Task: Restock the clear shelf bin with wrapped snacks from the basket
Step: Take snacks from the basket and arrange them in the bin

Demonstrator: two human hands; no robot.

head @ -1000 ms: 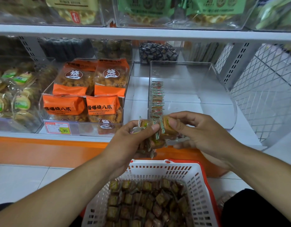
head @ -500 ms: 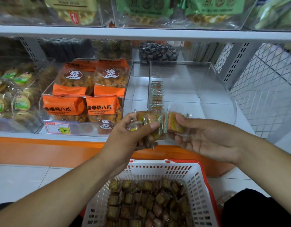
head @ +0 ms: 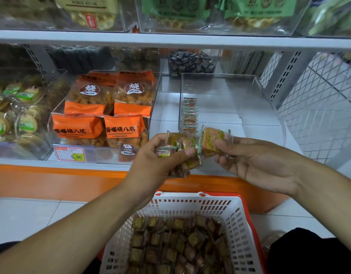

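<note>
A shop shelf [head: 170, 39] runs across the view with an orange strip along its lower front, and a white tiled floor lies beneath. On the shelf, toward its right end, stands the clear shelf bin [head: 269, 107], with a single row of wrapped snacks [head: 189, 113] standing on edge against its left wall; the rest of its floor is bare. To its left a second clear bin holds orange snack bags [head: 103, 115], with a yellow price tag [head: 71, 154] on its front edge. A white wire mesh panel [head: 318, 115] closes the shelf's right end.

In front of the shelf's front edge, the left hand [head: 160, 161] grips a bunch of wrapped snacks [head: 180, 153], fingers curled round them and thumb pressed over the top. The right hand [head: 255, 163], palm turned up and fingers loosely bent, pinches one wrapped snack [head: 212, 142] at its fingertips, just beside the bunch and in front of the bin's near left corner.

Below the hands sits the white basket [head: 239, 234] with a red rim, its bottom covered with many more wrapped snacks [head: 176, 244]
</note>
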